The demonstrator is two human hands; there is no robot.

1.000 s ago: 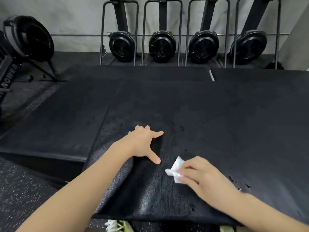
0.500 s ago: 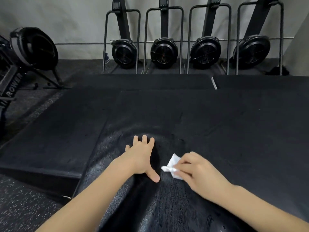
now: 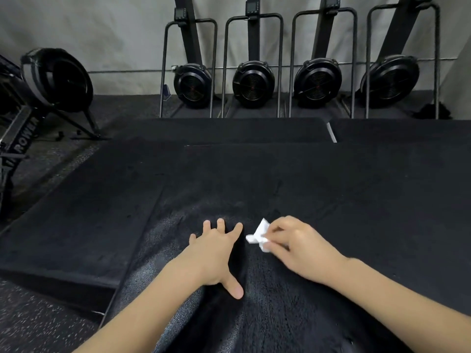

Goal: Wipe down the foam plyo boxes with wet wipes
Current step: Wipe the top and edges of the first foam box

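A large black foam plyo box (image 3: 331, 194) fills the middle and right of the head view, its near surface shining damp. My left hand (image 3: 216, 253) lies flat on its top with the fingers spread and the thumb out to the right. Just to its right, my right hand (image 3: 298, 245) pinches a small crumpled white wet wipe (image 3: 258, 235) against the box top. A lower black foam box (image 3: 84, 220) adjoins on the left.
More black foam boxes (image 3: 229, 129) lie behind. Several rowing machines (image 3: 254, 82) stand upright against the grey wall. Another rower (image 3: 51, 77) sits at the far left on speckled rubber floor (image 3: 30, 322).
Both hands have moved farther up the box top. The wipe has travelled away from me and slightly left, closer to my left hand. The camera has tilted upward.
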